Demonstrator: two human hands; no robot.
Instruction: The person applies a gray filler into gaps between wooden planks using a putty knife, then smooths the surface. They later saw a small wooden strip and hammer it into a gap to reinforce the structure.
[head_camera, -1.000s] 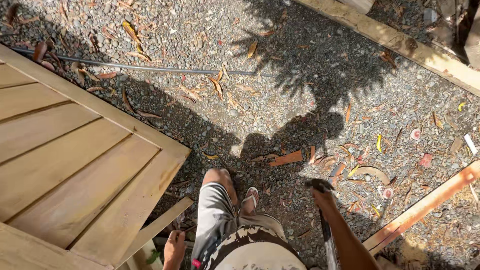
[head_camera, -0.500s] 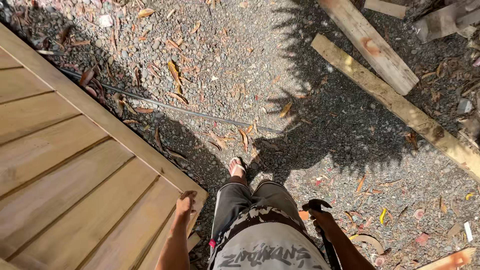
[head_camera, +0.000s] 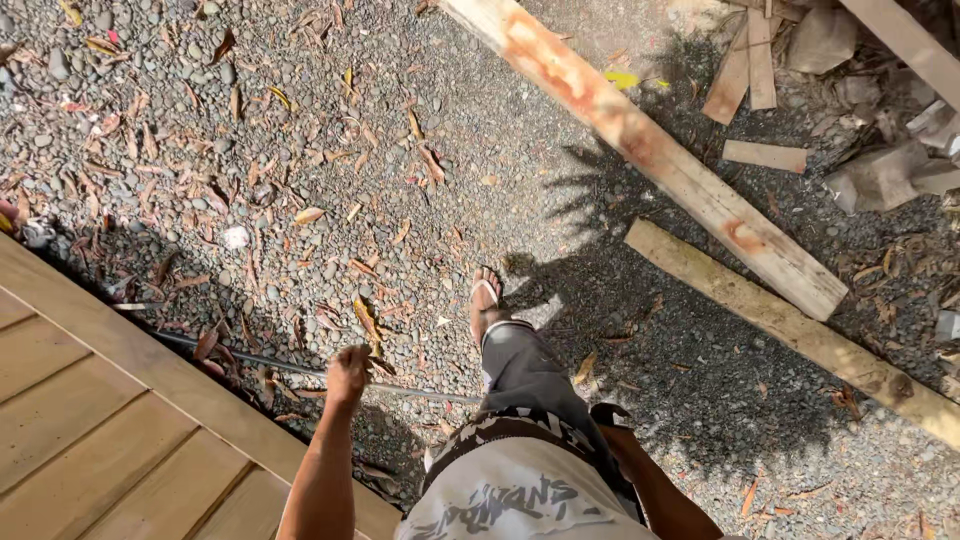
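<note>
Left hand (head_camera: 348, 372) curled into a loose fist, holding nothing visible, above gravel (head_camera: 300, 150) beside wooden deck edge (head_camera: 150, 365) at 8 o'clock. Right hand (head_camera: 607, 420) grips a dark object; cannot tell what. 2 planks (head_camera: 650, 150) at 1 o'clock.

Left hand (head_camera: 349, 371) swings forward loosely curled; right hand (head_camera: 608, 418) hangs beside hip.

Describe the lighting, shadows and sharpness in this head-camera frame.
Head view: hard sunlight, no glare; the gravel and the long plank are bright and sharp. A leafy, dappled shadow darkens the ground around the sandalled foot. The left hand is slightly blurred, and the right hand sits in shade.
</note>
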